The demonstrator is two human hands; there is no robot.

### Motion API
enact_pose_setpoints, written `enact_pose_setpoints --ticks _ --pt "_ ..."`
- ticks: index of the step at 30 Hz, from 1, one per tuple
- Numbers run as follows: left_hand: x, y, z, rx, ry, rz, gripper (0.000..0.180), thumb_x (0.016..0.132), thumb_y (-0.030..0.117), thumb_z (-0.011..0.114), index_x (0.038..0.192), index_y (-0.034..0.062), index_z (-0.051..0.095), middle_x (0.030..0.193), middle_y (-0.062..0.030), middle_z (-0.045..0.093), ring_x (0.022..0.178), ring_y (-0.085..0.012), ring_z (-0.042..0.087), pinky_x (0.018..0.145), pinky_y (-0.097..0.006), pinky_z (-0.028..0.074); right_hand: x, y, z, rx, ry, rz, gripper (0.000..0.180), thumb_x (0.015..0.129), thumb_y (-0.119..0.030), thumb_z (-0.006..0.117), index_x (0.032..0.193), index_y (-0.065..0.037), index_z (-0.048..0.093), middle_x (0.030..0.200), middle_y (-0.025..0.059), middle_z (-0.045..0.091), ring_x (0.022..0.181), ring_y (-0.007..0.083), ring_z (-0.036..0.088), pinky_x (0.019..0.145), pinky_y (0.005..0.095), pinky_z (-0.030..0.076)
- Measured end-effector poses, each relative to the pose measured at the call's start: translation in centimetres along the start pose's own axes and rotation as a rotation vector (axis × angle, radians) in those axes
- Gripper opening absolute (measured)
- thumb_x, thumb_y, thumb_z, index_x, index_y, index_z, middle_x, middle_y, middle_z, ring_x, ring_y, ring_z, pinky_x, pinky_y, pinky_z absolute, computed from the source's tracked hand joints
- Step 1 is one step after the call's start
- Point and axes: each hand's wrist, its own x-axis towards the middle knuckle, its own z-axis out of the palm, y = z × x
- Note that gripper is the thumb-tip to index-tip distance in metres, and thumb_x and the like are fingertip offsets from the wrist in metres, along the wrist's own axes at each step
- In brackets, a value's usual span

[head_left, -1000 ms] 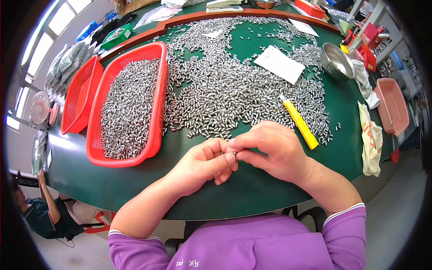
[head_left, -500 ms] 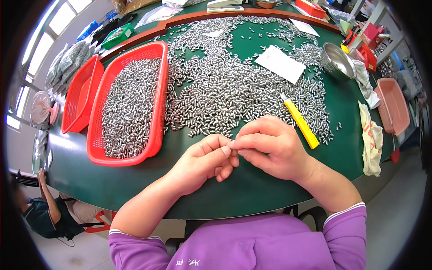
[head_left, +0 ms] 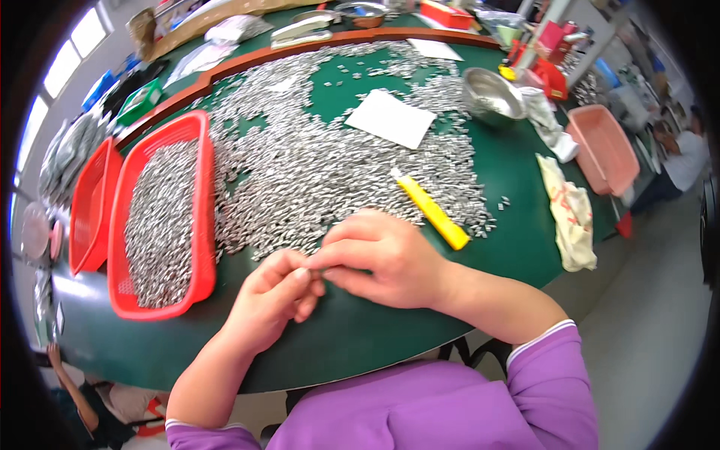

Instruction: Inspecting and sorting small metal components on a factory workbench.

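Note:
My left hand [head_left: 271,298] and my right hand [head_left: 390,259] meet at the fingertips above the near edge of the loose metal parts [head_left: 300,176]. Both are closed in a pinch, and whatever sits between the fingers is hidden or too small to make out. The parts are small, silvery and bullet-shaped, spread thickly over the green table [head_left: 337,341]. Just beyond my right hand a yellow utility knife [head_left: 435,214] lies on them. To the left of my hands stands a red plastic basket [head_left: 204,225] filled with the same kind of parts.
Beside the full basket is another red basket [head_left: 94,206]. A white paper sheet [head_left: 390,118] rests on the parts. At right are a metal bowl [head_left: 491,96], a cream cloth bag [head_left: 568,214] and a pink basket [head_left: 604,150]. A wooden rim [head_left: 300,43] borders the far side.
The whole view has turned, so the table and its things sit further left in the picture. My hands stay pinched together at the fingertips.

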Motion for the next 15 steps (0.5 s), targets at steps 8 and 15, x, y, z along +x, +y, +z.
enact_pose_setpoints --ticks 8,15 --pt "0.0 0.3 0.6 0.105 0.098 0.108 0.007 0.097 0.012 0.054 0.096 0.0052 0.056 0.069 0.0043 0.047 0.055 -0.0036 0.036 0.050 -0.020 0.028 -0.4 0.6 -0.9 -0.178 0.047 0.070 0.024 0.079 -0.012 0.071 0.103 -0.010 0.067 0.094 0.0058 0.064 0.086 0.0261 0.063 0.076 0.0381 0.051" --pt "-0.1 -0.4 1.4 0.802 0.287 0.262 0.004 0.088 0.002 0.064 0.090 0.0030 0.060 0.073 0.0064 0.051 0.062 -0.0013 0.042 0.056 -0.019 0.035 -1.1 1.8 -4.3 -0.687 -0.033 0.396 0.023 0.080 -0.017 0.070 0.099 -0.007 0.063 0.098 0.0099 0.057 0.092 0.0284 0.056 0.081 0.0403 0.049"
